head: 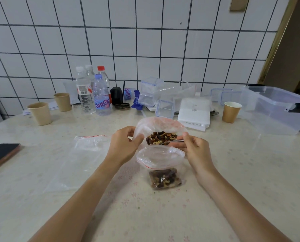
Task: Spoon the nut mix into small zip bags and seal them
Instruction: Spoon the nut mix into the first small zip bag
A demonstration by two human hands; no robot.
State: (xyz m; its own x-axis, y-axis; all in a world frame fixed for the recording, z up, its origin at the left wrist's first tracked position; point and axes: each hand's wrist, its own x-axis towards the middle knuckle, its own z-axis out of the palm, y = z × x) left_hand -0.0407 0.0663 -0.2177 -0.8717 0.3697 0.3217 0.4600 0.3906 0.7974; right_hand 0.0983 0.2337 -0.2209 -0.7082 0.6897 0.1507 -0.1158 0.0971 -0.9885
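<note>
A person sat at a pale table (40, 172), both bare forearms reaching forward. The left hand (123, 145) pinched the left rim of a large clear bag (156, 124), holding its mouth open. Inside that bag lay the nut mix (161, 137), dark and tan pieces heaped together. The right hand (196, 149) pinched the handle of a metal spoon (172, 141), whose bowl was pushed into the nut mix. Just in front of the large bag, nearer the person, stood a small zip bag (160, 165) with a red seal line, its mouth gaping open and a layer of nuts at its bottom. To the left of the left hand, an empty zip bag (86, 154) lay flat on the table. A dark phone (2, 154) rested at the far left edge. Along the tiled wall stood water bottles (93, 93), paper cups (40, 113) and clear plastic containers (275, 109).
</note>
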